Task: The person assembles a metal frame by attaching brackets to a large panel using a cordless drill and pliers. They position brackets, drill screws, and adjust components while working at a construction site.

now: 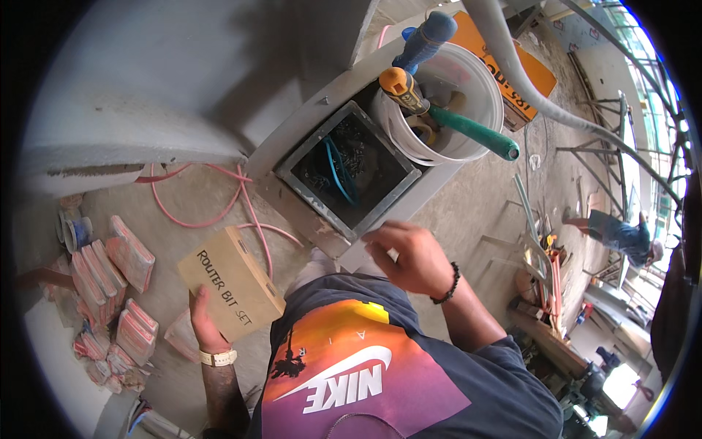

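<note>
My left hand (208,325) grips a flat tan box (227,282) with handwriting on its lid, held out at the lower left beside my shirt. The fingers go out of sight under the box. My right hand (413,256) hangs by the near corner of a square dark metal tray (303,196), its fingers loosely curled with a gap beside the thumb and nothing seen in them. I cannot tell whether the fingertips touch the tray's corner. Inside the tray lie a blue loop (336,172) and many small dark pieces, perhaps screws.
Behind the tray stands a white bucket (491,88) with a green-handled tool (472,132), a yellow-black tool (402,89) and a blue-wrapped handle (428,40). A pink hose (197,222) crosses the floor. Red-white packets (99,274) lie left. Another person (618,234) is far right.
</note>
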`<state>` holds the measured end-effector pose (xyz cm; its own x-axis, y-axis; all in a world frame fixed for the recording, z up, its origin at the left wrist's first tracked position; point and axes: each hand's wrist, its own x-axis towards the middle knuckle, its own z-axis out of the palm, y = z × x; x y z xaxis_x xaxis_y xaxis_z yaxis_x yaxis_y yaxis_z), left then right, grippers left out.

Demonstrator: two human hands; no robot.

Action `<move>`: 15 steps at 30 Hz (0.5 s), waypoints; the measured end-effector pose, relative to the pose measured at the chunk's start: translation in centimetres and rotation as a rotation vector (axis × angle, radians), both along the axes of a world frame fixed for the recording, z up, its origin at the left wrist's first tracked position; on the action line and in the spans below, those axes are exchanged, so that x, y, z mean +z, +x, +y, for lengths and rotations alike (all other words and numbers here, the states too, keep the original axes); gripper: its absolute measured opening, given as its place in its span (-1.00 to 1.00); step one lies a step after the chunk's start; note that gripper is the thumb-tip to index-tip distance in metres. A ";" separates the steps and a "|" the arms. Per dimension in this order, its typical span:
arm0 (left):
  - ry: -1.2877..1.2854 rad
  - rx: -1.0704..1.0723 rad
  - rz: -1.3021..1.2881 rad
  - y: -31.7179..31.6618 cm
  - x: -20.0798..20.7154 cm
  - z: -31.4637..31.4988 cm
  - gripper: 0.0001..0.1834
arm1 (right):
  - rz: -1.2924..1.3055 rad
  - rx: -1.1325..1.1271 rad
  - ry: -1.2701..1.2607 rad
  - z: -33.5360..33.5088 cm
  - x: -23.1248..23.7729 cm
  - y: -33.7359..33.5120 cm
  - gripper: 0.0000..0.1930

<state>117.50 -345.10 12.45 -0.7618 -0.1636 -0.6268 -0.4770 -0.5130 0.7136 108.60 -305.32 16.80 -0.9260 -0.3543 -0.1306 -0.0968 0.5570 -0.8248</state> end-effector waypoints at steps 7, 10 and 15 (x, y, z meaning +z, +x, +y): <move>0.009 -0.074 0.002 -1.6 -1.1 0.4 -0.43 | 0.050 -0.123 0.107 -2.1 -0.7 -7.6 -0.83; -0.002 -0.105 0.009 -2.5 -1.2 0.4 -0.43 | 0.078 -0.140 0.304 -4.8 -3.1 -9.9 -0.74; -0.038 -0.127 0.015 -3.5 -0.7 0.4 -0.39 | -0.033 -0.192 0.352 -5.7 -3.1 -9.9 -0.65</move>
<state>113.99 -344.71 11.74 -0.7870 -0.0881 -0.6107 -0.5259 -0.4217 0.7386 98.73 -311.03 13.73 -0.9642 -0.1030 -0.2443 0.0604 0.8117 -0.5809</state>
